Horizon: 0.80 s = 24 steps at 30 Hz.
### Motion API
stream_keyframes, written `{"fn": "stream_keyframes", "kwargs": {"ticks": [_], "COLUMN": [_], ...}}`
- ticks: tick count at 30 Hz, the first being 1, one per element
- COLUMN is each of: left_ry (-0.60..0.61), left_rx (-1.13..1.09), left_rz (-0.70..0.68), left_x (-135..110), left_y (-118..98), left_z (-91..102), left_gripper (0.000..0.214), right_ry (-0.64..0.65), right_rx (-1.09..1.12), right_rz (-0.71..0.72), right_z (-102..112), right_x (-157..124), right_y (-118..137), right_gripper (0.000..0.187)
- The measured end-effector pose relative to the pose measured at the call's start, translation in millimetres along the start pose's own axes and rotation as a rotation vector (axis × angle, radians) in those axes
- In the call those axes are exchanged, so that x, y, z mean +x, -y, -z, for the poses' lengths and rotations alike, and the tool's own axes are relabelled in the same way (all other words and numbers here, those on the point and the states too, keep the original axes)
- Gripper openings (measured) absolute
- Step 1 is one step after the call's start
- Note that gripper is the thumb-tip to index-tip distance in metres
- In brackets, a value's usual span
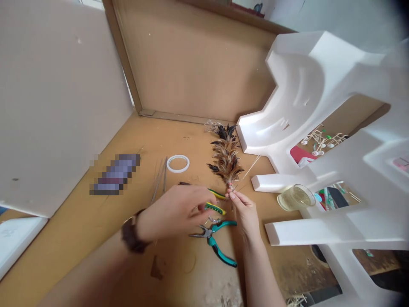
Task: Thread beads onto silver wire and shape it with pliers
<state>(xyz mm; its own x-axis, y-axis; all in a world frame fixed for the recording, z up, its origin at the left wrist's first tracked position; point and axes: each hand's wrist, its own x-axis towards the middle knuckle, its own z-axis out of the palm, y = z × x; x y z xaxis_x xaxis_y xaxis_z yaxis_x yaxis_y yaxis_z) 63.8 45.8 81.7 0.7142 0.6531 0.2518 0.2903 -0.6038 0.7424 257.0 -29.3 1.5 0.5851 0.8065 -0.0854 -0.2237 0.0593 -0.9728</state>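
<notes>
My right hand (246, 209) pinches the lower end of a bundle of brown and black feathers (226, 155), just below a reddish wrapped part. Thin wire-like ends stick out near its fingertips. To the left, my left hand (182, 209), with a dark band on the wrist, reaches toward that end. Its fingers are curled and blurred, so I cannot see whether they hold anything. Under and beside it lie pliers with yellow-green handles (215, 208), partly hidden by the hand. Below the hands, pliers with teal handles (220, 253) rest spread on the table.
A white ring-shaped roll (178, 163) and several thin wires (159, 181) lie on the brown table (188, 140). A blurred-out rectangular object (116, 175) is at left. White foam pieces (300, 102) and a glass of pale liquid (295, 197) stand at right. A cardboard wall (198, 64) rises behind.
</notes>
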Motion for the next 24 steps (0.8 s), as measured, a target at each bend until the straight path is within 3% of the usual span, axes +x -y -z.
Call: {"fn": "stream_keyframes", "kwargs": {"ticks": [3,5,9,15,24], "left_ry": [0.334,0.433,0.457,0.458,0.282], "left_rx": [0.509,0.662,0.705,0.696,0.511], "left_rz": [-0.138,-0.165,-0.206,-0.255,-0.171], "left_x": [25,33,37,55,75], "left_y": [28,49,73,77,80], "left_z": [-14.9,-28.3,-48.8,-58.9,-70.7], "left_gripper": [0.017,0.015,0.015,0.015,0.016], "right_ry": [-0.01,0.007,0.008,0.016,0.051], "right_rx": [0.033,0.066,0.116,0.12,0.098], "right_rz": [0.026,0.018,-0.007,-0.021,-0.03], "right_z": [3,2,0,3,1], "right_x": [2,1,-1,1,2], "right_y": [5,7,10,7,5], "right_gripper": [0.022,0.024,0.024,0.025,0.027]}}
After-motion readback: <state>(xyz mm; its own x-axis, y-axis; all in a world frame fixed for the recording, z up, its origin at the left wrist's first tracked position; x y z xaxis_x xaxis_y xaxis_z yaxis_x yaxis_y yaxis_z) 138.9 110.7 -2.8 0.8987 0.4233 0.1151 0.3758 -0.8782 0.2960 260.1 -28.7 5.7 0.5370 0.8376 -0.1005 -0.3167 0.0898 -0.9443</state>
